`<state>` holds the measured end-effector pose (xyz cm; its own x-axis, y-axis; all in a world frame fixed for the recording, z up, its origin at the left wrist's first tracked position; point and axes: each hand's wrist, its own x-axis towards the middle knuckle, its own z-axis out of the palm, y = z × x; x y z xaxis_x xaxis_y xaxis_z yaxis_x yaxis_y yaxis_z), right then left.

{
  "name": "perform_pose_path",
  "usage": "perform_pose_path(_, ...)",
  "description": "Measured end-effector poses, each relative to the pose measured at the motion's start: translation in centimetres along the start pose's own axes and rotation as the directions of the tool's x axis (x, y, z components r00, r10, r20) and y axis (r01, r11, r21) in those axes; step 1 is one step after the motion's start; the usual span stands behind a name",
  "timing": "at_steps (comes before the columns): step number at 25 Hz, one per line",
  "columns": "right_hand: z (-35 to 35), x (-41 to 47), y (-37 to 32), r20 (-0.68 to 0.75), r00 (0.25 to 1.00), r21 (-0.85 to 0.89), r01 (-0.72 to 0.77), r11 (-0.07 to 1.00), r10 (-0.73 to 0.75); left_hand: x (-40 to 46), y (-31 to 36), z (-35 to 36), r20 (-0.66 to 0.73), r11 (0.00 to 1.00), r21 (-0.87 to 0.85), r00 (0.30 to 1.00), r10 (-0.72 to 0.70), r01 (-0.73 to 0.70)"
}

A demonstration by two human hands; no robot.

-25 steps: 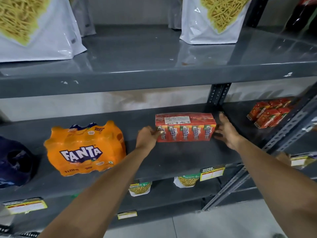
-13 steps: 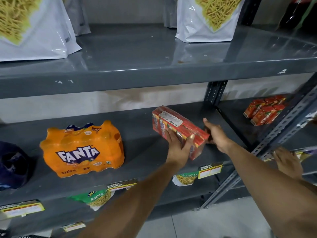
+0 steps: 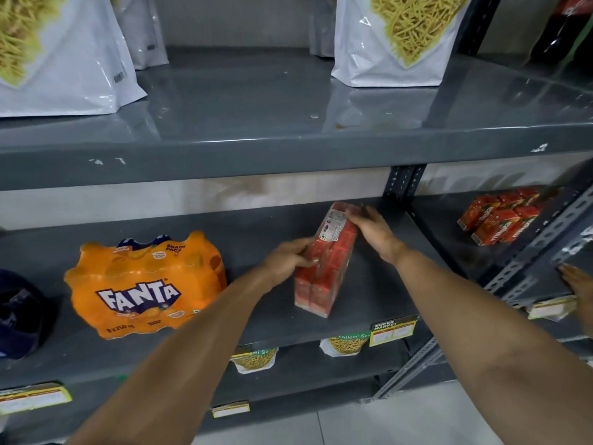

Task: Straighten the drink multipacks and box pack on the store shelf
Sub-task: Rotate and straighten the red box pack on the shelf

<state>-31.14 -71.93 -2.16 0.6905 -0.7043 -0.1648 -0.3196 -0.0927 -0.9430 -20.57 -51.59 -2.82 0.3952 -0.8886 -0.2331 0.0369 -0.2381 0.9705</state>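
Observation:
A red shrink-wrapped pack of juice boxes (image 3: 324,274) stands on the grey middle shelf (image 3: 369,309), turned so its short end faces me. My left hand (image 3: 287,258) grips its left side near the top. My right hand (image 3: 373,231) holds its far top corner on the right. An orange Fanta multipack (image 3: 144,284) sits to the left on the same shelf, angled slightly. A dark blue multipack (image 3: 22,316) lies at the far left edge, partly cut off.
White snack bags (image 3: 394,43) stand on the upper shelf. More red juice boxes (image 3: 500,216) sit in the adjoining bay to the right, behind an upright post (image 3: 402,181). Another person's hand (image 3: 577,282) rests at the right edge. Snack packets hang below.
The red pack has been rotated from facing lengthwise along the shelf to pointing front to back. My left hand moved to its left side, my right hand to its far top corner.

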Motion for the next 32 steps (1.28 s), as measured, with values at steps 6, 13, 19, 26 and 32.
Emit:
perform_pose_path(6,-0.2,1.3,0.5,-0.078,0.997,-0.065,0.002,0.998,-0.007,-0.6,-0.7,-1.2,-0.340,0.995,-0.074,0.940,0.040,-0.070)
perform_pose_path(13,-1.7,-2.9,2.9,-0.175,0.983,-0.100,0.044,0.994,-0.061,-0.8,-1.5,0.7,-0.559,0.892,-0.453,0.779,-0.285,0.001)
perform_pose_path(19,-6.1,-5.8,5.1,-0.237,0.971,-0.040,0.005,0.999,-0.015,0.0,-1.0,3.6,-0.398,0.937,-0.326,0.881,-0.256,0.125)
perform_pose_path(26,-8.8,-7.9,6.2,-0.295,0.953,0.022,-0.059,0.998,0.062,0.0,-0.6,6.6,-0.333,0.970,-0.196,0.920,-0.206,0.146)
perform_pose_path(32,-9.2,-7.8,6.0,-0.258,0.962,0.047,-0.078,0.996,0.087,0.3,-1.1,6.7,-0.381,0.976,-0.166,0.904,-0.195,0.141)
